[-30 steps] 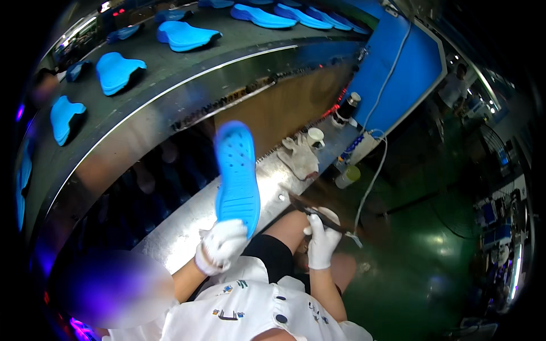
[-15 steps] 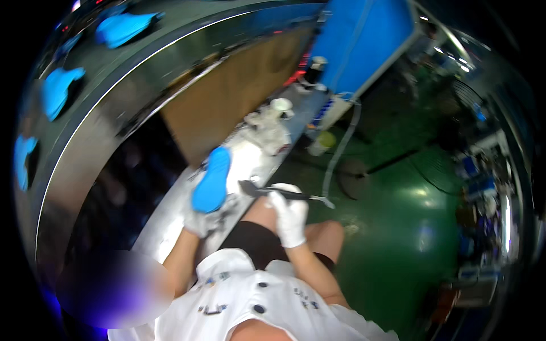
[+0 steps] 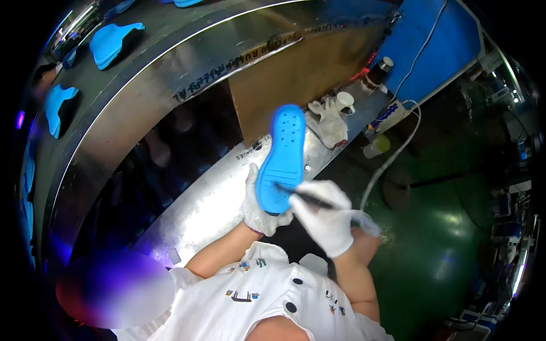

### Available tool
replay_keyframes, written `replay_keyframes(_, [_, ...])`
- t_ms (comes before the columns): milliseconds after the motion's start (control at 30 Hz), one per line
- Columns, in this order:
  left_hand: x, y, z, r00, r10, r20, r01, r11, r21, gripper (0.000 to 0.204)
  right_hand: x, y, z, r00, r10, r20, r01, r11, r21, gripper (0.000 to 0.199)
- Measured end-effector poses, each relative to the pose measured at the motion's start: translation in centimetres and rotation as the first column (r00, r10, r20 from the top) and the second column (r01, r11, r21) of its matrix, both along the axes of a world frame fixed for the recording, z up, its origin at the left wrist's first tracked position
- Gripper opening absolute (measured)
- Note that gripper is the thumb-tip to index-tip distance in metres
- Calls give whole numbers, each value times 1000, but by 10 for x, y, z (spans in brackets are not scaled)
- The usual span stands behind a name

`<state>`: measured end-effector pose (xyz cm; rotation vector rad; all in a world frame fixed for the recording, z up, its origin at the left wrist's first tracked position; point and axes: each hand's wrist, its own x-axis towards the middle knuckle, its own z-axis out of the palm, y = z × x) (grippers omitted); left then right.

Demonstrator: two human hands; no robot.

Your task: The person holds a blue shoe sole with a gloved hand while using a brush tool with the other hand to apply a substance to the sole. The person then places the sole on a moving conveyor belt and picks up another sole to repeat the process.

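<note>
My left hand (image 3: 259,220), in a greyish-white glove, holds a blue shoe sole (image 3: 284,156) from its left side and lower end. Round holes dot the upper part of the sole, and grooves run across the lower part. In my right hand (image 3: 327,224), white-gloved and blurred, is a slim dark brush-like tool (image 3: 310,197). Its dark tip lies over the lower part of the sole; whether it touches cannot be told. A pale, translucent blurred piece sticks out past the right side of this hand.
Beneath the sole runs a metal ledge (image 3: 196,213), with a loose glove (image 3: 328,126), a white cup (image 3: 344,102) and a dark flask (image 3: 382,69) farther along. A conveyor (image 3: 165,28) carries blue pieces (image 3: 114,44) at upper left. A pale cable (image 3: 392,159) hangs at right.
The sole has been raised and now shows its holes and grooves. My right hand has brought the tool's tip from beside the sole to over it. The whole view has shifted.
</note>
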<state>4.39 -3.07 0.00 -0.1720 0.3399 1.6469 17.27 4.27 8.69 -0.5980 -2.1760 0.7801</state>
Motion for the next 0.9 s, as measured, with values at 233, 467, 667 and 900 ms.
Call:
replay_keyframes(233, [14,-5,3,966,68,249,-109,982,155,90,-6,-8,6,985,116,-126,-85,969,231,18])
replay_keyframes(467, [16,-3,27,959,120,258,-130,991,21,102,1,-17,7,958,279,-70,-264,949,171,16])
replay_keyframes(667, [9,-7,16,969,-52,241,-51,915,400,108,9,-11,1,985,136,-107,-126,988,90,19])
replay_keyframes(900, [-6,-5,21,992,-94,83,56,925,376,100,14,-10,-2,986,72,-152,-68,997,37,26])
